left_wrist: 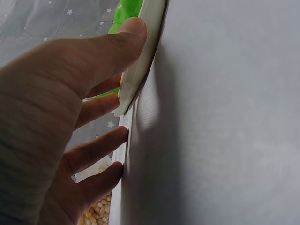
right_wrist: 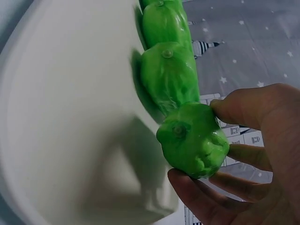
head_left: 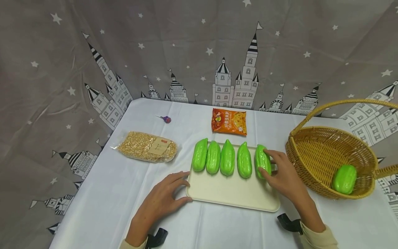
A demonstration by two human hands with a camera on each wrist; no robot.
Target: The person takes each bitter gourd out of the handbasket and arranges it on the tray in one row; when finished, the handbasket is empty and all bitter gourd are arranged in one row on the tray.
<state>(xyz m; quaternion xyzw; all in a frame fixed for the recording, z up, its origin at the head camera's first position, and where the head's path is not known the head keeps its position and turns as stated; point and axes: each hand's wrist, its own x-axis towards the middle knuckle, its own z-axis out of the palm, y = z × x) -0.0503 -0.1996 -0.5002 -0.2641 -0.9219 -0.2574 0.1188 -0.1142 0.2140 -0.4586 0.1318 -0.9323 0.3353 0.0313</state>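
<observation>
Several green ridged model gourds stand in a row along the far side of a cream tray (head_left: 231, 195). My right hand (head_left: 281, 173) holds the rightmost gourd (head_left: 262, 160) between thumb and fingers, over the tray's right part. The right wrist view shows this gourd (right_wrist: 192, 140) end-on, thumb at one side and fingertips at the other, with its neighbour (right_wrist: 168, 75) close by. At the tray's left edge, my left hand (head_left: 163, 197) has its fingers spread and relaxed. In the left wrist view its thumb lies against the tray rim (left_wrist: 150, 42).
On the right stands a wicker basket (head_left: 311, 173) with a tall handle and one green gourd (head_left: 345, 179) inside. Behind the tray lies an orange snack packet (head_left: 229, 121). To the left are a bag of corn kernels (head_left: 146, 147) and a lollipop (head_left: 166, 119).
</observation>
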